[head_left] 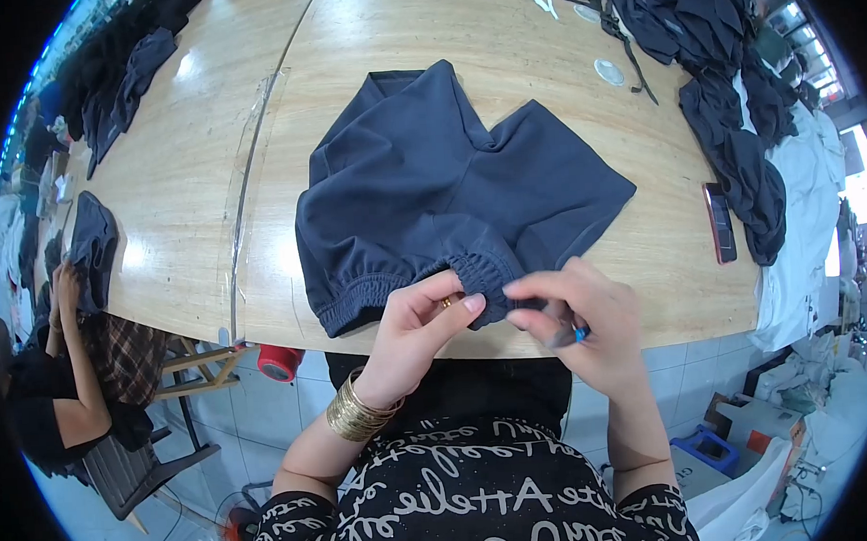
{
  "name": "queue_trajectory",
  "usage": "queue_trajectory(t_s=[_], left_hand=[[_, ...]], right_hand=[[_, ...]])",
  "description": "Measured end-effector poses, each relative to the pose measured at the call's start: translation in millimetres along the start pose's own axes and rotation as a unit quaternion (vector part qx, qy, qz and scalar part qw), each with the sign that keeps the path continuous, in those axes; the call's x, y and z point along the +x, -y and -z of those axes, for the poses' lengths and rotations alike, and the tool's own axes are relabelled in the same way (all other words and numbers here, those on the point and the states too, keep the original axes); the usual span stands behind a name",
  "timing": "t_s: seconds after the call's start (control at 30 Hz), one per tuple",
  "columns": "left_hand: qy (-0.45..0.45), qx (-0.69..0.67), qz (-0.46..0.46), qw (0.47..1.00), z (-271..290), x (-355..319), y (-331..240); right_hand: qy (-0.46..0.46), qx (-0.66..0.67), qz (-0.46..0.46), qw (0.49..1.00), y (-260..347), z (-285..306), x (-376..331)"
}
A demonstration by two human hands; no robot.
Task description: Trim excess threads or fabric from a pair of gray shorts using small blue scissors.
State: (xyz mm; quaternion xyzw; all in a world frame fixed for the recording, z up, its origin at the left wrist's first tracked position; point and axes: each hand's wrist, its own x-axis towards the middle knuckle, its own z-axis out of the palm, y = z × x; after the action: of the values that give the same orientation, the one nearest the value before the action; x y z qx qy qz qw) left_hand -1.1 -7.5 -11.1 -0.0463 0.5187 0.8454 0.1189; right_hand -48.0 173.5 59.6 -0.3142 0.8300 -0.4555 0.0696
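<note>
Head view over a long wooden desk (207, 184), where a pair of dark navy shorts (449, 188) lies flat at the centre, its gathered elastic waistband (472, 274) pulled to the near edge at 6 o'clock. At 2 o'clock a heap of dark garments (727, 113) trails down the desk's right side, with a phone in a red case (720, 221) lying just beside it at 3 o'clock. More dark cloth (121, 86) is piled at 10 o'clock, and at 9 o'clock another worker's hands (65, 291) rest on a separate dark piece.

The left hand (421, 324), gold bangles (358, 414) at the wrist, is closed on the waistband, thumb and fingers pinching the elastic. The right hand (576, 317) meets it from 4 o'clock, fingertips narrowed on the same band while the palm curls round a small tool with a blue tip (577, 334); its kind cannot be told.

Judging by the grip, the work is close checking or trimming at the waistband. It would go best with the elastic stretched taut between both hands, the seam turned up toward the eye, and the tool's tip kept clear of the fabric itself.
</note>
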Motion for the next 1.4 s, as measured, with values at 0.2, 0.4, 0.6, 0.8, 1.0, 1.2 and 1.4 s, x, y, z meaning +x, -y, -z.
queue_trajectory(t_s=[0.2, 0.4, 0.6, 0.8, 1.0, 1.2, 1.4], left_hand=[[0.012, 0.111, -0.042, 0.993, -1.4, 0.1, 2.9], [-0.016, 0.043, -0.034, 0.998, -14.7, -1.9, -5.3], [0.007, 0.222, -0.084, 0.971, -9.4, -2.7, -5.4], [0.018, 0.331, -0.166, 0.929, -11.3, -2.5, -8.7], [0.021, 0.296, -0.130, 0.946, -8.2, -4.7, -8.0], [0.006, 0.142, -0.059, 0.988, -5.9, -3.4, -8.0], [0.035, -0.003, -0.009, 0.999, -3.1, -2.8, -6.5]], right_hand=[[-0.082, -0.116, 0.084, 0.986, -19.4, -20.7, 7.2], [-0.123, 0.000, 0.008, 0.992, -14.5, -12.5, 12.6], [-0.077, 0.014, -0.043, 0.996, -1.6, -13.2, 22.6], [-0.179, 0.117, -0.074, 0.974, -15.4, -10.6, 25.6], [-0.086, 0.049, -0.026, 0.995, -6.5, -8.7, 18.6], [-0.147, -0.003, 0.069, 0.987, -12.4, -20.0, 2.5], [-0.090, -0.104, 0.105, 0.985, -23.1, -23.9, 6.6]])
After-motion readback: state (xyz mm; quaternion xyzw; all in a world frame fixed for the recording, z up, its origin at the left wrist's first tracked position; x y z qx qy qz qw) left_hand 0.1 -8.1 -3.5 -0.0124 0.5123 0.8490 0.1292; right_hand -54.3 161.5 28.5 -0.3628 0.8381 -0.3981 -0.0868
